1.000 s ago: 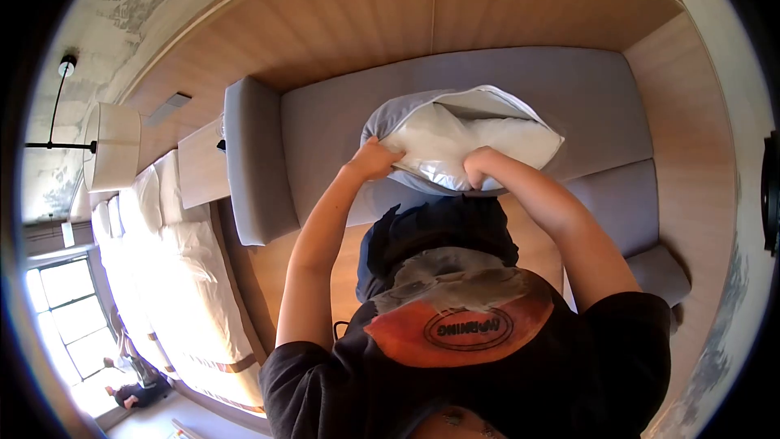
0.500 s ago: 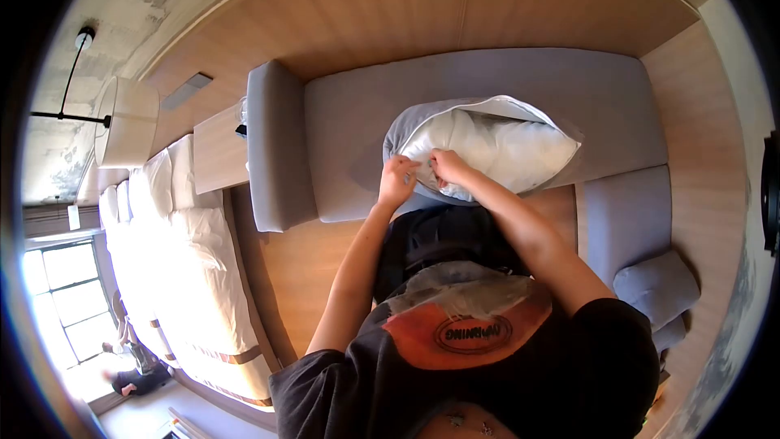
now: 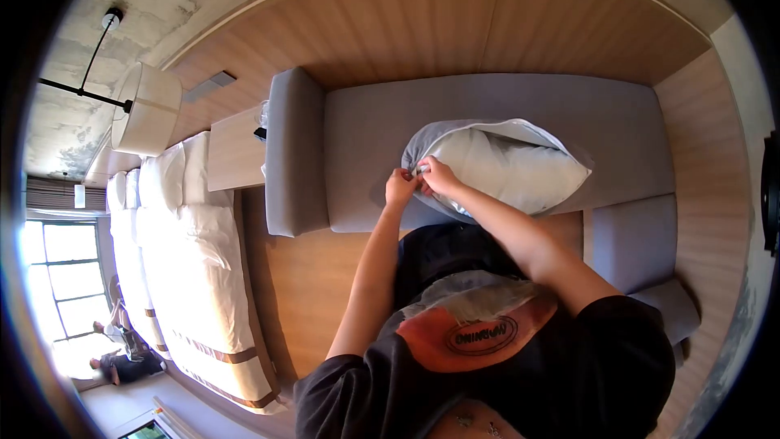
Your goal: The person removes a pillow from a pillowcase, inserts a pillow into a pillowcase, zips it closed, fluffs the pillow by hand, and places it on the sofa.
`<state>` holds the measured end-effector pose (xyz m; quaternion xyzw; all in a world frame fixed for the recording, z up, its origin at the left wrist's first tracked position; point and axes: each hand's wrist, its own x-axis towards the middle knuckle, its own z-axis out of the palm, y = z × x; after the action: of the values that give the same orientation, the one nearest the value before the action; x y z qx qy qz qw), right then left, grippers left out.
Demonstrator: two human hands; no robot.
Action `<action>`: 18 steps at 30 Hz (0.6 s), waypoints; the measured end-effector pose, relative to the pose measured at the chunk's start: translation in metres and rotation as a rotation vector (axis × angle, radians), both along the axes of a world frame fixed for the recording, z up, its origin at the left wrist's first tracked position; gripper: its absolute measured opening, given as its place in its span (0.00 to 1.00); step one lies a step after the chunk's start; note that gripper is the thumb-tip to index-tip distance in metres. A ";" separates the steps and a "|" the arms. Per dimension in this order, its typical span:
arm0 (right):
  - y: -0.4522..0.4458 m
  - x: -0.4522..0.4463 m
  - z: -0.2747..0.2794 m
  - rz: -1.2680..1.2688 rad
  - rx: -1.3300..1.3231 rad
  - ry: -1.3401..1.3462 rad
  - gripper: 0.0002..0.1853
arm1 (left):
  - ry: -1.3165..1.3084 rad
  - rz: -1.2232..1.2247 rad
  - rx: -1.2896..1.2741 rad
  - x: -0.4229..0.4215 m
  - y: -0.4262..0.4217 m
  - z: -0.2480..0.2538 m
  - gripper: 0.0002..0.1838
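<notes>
A grey cushion cover (image 3: 418, 140) lies on the sofa seat with its long opening gaping towards me. Its light edging looks like a zipper. Inside it shows a white cushion insert (image 3: 504, 169). At the left end of the opening, my left hand (image 3: 399, 188) is closed in a pinch on the cover's edge. Right beside it, almost touching, my right hand (image 3: 439, 176) pinches the same edge with bent fingers. Whatever small part lies between the fingertips is too small to make out.
The grey sofa (image 3: 374, 114) has an armrest (image 3: 296, 154) on its left and a loose grey cushion (image 3: 670, 309) to the right. A bed (image 3: 191, 276) with white bedding stands left, near a lamp (image 3: 146, 110). Another person (image 3: 130, 366) is by the window.
My right hand has moved up and left along the opening, closer to my left hand, whose fingers have closed in. The whole view has shifted slightly.
</notes>
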<state>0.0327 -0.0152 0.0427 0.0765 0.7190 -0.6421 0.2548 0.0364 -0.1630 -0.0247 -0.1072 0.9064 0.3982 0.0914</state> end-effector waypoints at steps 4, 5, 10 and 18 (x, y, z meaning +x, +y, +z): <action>-0.007 -0.003 -0.054 -0.035 0.404 0.348 0.10 | -0.044 -0.020 -0.099 0.000 0.009 0.018 0.21; -0.005 0.000 -0.061 -0.002 0.430 0.332 0.10 | -0.001 -0.011 -0.039 0.001 0.005 0.010 0.19; 0.001 0.004 -0.057 0.055 0.418 0.225 0.16 | -0.008 -0.014 0.074 0.010 0.003 0.013 0.18; 0.014 -0.001 -0.081 0.039 0.371 0.161 0.16 | -0.039 -0.111 0.201 0.020 0.015 0.021 0.18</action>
<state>0.0314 -0.0014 -0.0384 0.0566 0.8444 -0.4974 0.1906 0.0560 -0.1477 -0.0038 -0.0551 0.8645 0.4792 0.1412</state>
